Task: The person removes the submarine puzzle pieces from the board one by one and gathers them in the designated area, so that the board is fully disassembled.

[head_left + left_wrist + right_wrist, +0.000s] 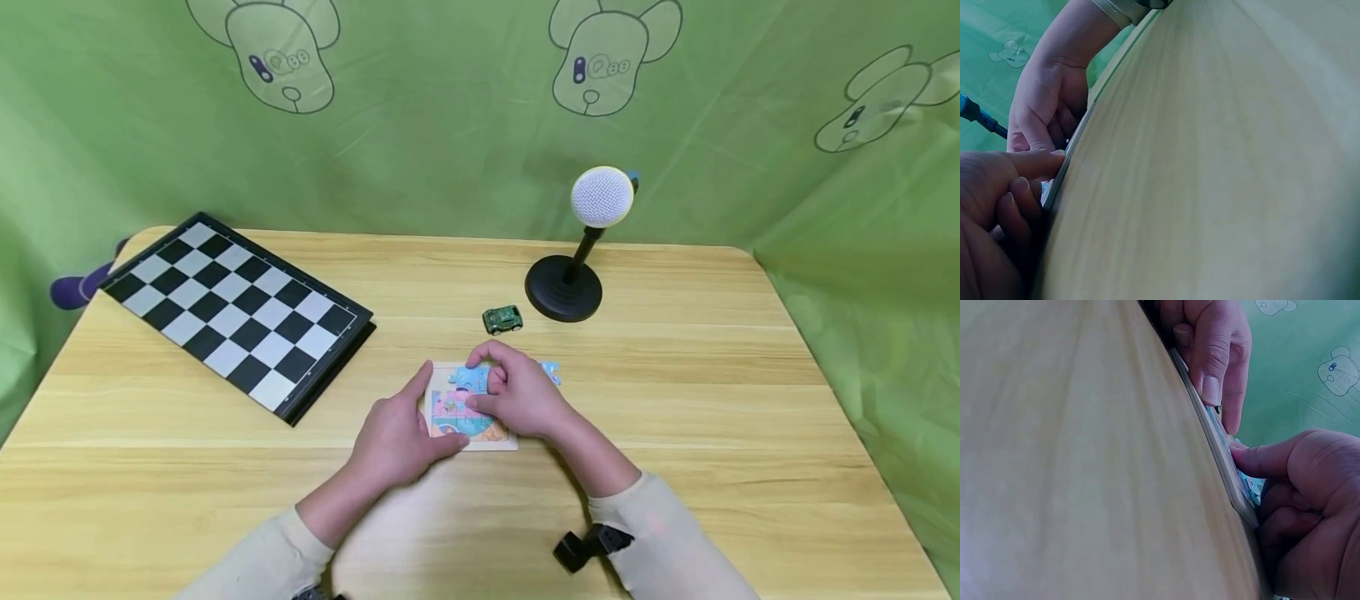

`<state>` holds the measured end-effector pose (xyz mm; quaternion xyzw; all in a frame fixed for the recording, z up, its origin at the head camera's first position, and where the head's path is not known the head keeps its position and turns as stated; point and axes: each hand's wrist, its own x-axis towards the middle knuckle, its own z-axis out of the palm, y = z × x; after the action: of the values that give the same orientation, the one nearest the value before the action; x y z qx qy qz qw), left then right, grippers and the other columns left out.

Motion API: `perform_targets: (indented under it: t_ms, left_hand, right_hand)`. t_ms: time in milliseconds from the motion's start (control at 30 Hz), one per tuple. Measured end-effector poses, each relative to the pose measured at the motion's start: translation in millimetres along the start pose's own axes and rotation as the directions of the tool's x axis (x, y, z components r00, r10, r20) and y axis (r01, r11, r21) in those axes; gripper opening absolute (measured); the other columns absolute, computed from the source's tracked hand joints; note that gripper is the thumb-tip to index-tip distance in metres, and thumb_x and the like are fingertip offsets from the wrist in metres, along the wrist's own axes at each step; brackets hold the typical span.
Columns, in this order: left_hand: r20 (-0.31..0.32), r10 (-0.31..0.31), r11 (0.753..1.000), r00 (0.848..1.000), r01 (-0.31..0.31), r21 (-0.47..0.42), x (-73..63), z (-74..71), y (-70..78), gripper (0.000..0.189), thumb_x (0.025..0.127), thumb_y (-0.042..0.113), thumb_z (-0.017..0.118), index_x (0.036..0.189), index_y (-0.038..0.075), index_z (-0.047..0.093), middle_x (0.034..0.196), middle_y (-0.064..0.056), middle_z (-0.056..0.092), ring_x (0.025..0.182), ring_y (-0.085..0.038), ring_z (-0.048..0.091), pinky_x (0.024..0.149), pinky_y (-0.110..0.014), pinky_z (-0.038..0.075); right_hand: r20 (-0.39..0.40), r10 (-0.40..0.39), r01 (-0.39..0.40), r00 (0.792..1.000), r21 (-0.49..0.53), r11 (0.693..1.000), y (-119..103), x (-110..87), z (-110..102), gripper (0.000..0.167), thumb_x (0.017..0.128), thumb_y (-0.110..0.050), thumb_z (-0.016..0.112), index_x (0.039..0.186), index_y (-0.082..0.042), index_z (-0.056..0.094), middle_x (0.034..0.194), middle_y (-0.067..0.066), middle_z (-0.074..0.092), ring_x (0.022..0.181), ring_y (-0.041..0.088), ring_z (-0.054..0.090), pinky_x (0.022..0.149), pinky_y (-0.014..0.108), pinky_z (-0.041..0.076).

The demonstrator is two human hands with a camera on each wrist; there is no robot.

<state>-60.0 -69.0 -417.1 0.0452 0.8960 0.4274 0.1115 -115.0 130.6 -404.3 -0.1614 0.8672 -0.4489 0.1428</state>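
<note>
A small picture jigsaw puzzle (pixel 459 427) with pink and blue pieces in a pale frame lies on the table in the head view. My left hand (pixel 393 437) holds the frame at its lower left corner, index finger along the left side and thumb over the near edge. Over the puzzle's right half, my right hand (pixel 521 392) bends, with thumb and index fingertips touching the pieces. Whether a piece is pinched there is hidden. Loose blue puzzle pieces (pixel 552 372) show beyond the right hand. In the right wrist view, the right thumb (pixel 1263 460) rests on the puzzle.
A small green toy car (pixel 502 319) stands just behind the puzzle. Farther back on the right is a toy microphone (pixel 602 197) on a round black base (pixel 564 289). A folded chessboard (pixel 240 312) lies at the left. Green cloth (pixel 450 150) hangs behind the table (pixel 735 442).
</note>
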Motion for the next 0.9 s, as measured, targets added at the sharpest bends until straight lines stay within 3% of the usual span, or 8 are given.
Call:
perform_targets:
  t_ms: [900]
  left_hand:
    - [-0.005,0.008,1.0,1.0,-0.008,0.001,0.5,0.8,-2.1,0.107,0.073,0.04,0.088,0.157,0.004,0.031,0.055,0.0,0.047,0.048,-0.017,0.046,0.046,-0.034,0.037]
  right_hand:
    - [0.031,0.013,-0.013,0.999,0.001,1.0,-0.3,1.4,-1.3,0.038,0.083,-0.005,0.081,0.11,-0.016,0.057,0.06,-0.001,0.041,0.052,0.013,0.039,0.061,0.033,0.039]
